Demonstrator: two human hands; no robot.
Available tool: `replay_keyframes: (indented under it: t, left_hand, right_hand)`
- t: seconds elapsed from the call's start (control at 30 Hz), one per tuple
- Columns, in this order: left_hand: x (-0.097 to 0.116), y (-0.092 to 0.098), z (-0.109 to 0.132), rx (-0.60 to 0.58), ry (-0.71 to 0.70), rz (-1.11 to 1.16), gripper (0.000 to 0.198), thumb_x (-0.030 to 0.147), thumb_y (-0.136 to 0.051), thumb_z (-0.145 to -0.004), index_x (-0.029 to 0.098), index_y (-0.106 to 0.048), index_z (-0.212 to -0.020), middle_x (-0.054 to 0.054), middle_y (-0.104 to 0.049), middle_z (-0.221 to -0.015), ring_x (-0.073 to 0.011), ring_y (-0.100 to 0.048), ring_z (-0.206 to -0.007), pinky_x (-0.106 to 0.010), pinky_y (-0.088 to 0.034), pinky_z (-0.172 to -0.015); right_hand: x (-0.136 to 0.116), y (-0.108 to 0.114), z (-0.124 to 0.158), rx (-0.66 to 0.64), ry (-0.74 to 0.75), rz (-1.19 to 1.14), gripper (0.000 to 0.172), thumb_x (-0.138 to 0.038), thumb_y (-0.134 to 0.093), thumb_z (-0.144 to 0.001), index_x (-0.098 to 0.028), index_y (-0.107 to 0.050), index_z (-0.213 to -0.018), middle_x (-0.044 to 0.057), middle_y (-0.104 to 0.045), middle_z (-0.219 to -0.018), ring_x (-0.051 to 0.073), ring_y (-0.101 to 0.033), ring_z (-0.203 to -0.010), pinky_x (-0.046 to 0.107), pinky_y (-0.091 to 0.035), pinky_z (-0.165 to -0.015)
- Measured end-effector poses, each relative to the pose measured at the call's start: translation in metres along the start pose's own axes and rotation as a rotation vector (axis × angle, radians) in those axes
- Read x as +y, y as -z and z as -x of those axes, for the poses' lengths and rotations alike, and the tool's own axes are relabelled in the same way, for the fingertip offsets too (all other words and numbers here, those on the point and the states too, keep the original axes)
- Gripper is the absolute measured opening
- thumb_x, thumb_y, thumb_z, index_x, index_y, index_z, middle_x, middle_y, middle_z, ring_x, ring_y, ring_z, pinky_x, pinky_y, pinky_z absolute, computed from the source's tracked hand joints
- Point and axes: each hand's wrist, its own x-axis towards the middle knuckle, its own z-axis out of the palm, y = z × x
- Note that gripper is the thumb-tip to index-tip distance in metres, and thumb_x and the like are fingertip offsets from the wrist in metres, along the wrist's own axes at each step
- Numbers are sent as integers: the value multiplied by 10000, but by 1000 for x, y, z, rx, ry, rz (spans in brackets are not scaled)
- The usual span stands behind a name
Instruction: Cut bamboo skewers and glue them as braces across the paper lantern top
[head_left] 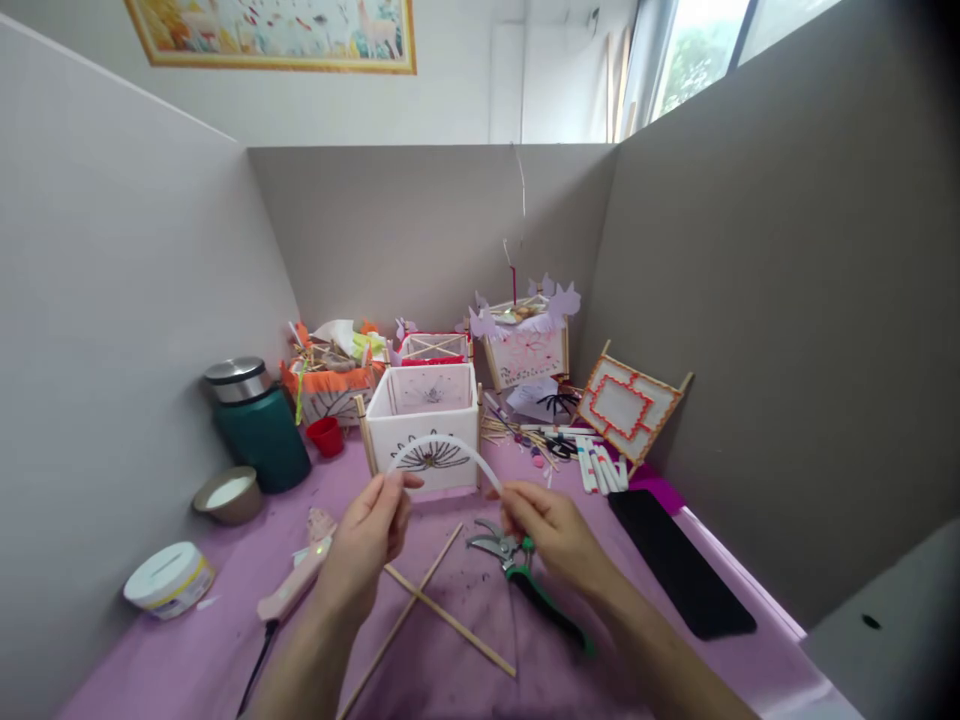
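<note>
Between my two hands a thin white flexible strip (442, 438) is bent into an arch; I cannot tell whether it is a glue stick or a plastic strip. My left hand (369, 535) pinches one end and my right hand (546, 525) pinches the other. Behind the arch stands a white box-shaped lantern (381, 430) with a dark flower drawn on its front. Two wooden sticks (463, 632) lie crossed on the table below my hands. Pruning shears (544, 605) with green and black handles rest open under my right hand. A pink glue gun (289, 590) lies beside my left forearm.
A green flask (259, 430), a beige cup (229, 495), a white tub (169, 580) and a red cup (325, 437) stand left. Decorated lanterns (529, 355) are at the back. White markers (600, 467), a framed panel (628, 408) and a black phone-like slab (679, 560) are right.
</note>
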Motion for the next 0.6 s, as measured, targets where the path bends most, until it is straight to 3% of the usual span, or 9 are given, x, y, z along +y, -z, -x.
replay_keyframes:
  t: [0.07, 0.17, 0.3, 0.47, 0.6]
  left_hand:
    - [-6, -15, -3, -65, 58, 263, 260, 443, -638, -795, 201, -673, -885, 38, -505, -612, -47, -383, -440, -174, -304, -416]
    - [-14, -34, -4, -102, 124, 481, 281, 367, -703, -754, 160, -689, -944, -64, -664, -855, -140, -614, -763, -234, -489, -669]
    - [-16, -47, -3, -104, 131, 498, 308, 338, -649, -814, 139, -654, -1048, -102, -694, -947, -174, -637, -834, -251, -497, -668]
    - [-14, -48, -4, -141, 132, 423, 362, 368, -575, -865, 157, -564, -1159, -122, -710, -931, -230, -656, -872, -211, -442, -484]
    - [-17, -45, -8, -188, 152, 376, 415, 393, -533, -885, 179, -504, -1239, -113, -713, -910, -206, -654, -721, -216, -426, -417]
  right_hand:
    - [-4, -15, 5, -74, 7, 59, 253, -404, -489, -897, -240, -666, -820, -10, -565, -654, 144, -514, -623, 274, -397, -607]
    - [-6, -30, 3, -100, -10, 86, 290, -390, -524, -873, -201, -597, -665, -20, -528, -629, 129, -497, -621, 247, -386, -593]
    - [1, -38, -3, -74, -74, 101, 290, -357, -508, -870, -179, -522, -641, -30, -498, -574, 108, -475, -548, 224, -363, -524]
    - [8, -43, -5, -176, -65, 185, 242, -275, -448, -898, -172, -516, -689, -19, -540, -608, 102, -508, -558, 218, -374, -543]
    - [11, -46, -7, -150, -80, 185, 274, -296, -425, -916, -175, -489, -678, -20, -525, -596, 100, -505, -539, 217, -364, -521]
